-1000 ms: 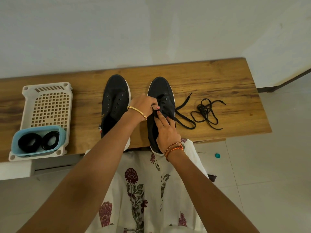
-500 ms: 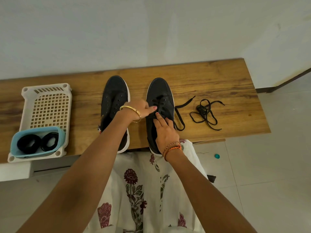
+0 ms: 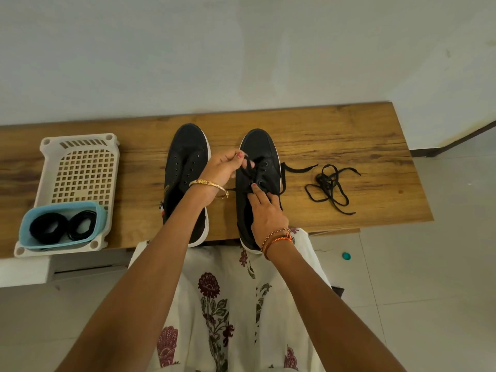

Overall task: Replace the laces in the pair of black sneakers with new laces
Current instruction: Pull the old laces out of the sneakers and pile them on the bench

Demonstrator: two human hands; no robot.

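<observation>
Centrally, two black sneakers (image 3: 188, 167) are stood with heels over the desk's (image 3: 349, 140) near edge. On the right sneaker (image 3: 259, 149), a lace (image 3: 248, 167) is pinched by the left hand (image 3: 220, 170); flat right hand (image 3: 264, 213) fingers are pressed on the tongue. Loose lace (image 3: 331, 187) is left toward the right edge, basket (image 3: 77, 167) at the left. No writing can be read.

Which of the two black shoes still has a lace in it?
The right sneaker, under both hands; a black lace runs through its eyelets. The left sneaker shows bare eyelets.
</observation>
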